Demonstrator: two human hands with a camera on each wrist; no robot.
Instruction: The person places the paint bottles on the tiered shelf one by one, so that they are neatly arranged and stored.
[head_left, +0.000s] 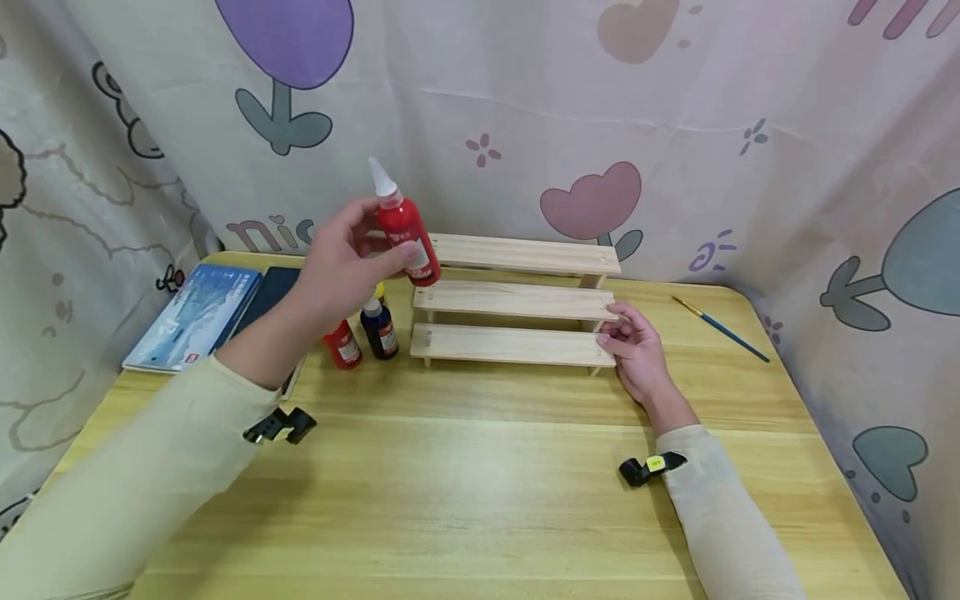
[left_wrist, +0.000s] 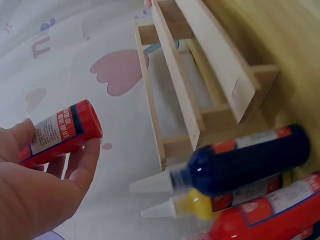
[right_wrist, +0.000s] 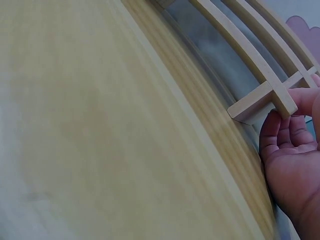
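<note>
A red paint bottle [head_left: 406, 235] with a white pointed nozzle is held up, slightly tilted, by my left hand [head_left: 339, 265]; in the left wrist view its red base [left_wrist: 92, 122] faces the shelf. On the table stands a three-tiered wooden shelf [head_left: 517, 300], every tier bare. My right hand [head_left: 637, 354] grips the right end of the lower tiers, thumb on the lowest board; the right wrist view shows fingers [right_wrist: 270, 131] under the board's end. Left of the shelf stand a dark blue bottle [head_left: 379, 331], another red bottle [head_left: 343, 345] and a yellow bottle [left_wrist: 200, 203], mostly hidden in the head view.
A blue-and-white book [head_left: 197, 312] and a dark book [head_left: 268, 292] lie at the table's left. To the right of the shelf lies a paintbrush [head_left: 722, 328] with a blue handle. A printed curtain [head_left: 465, 100] hangs behind the table [head_left: 480, 467].
</note>
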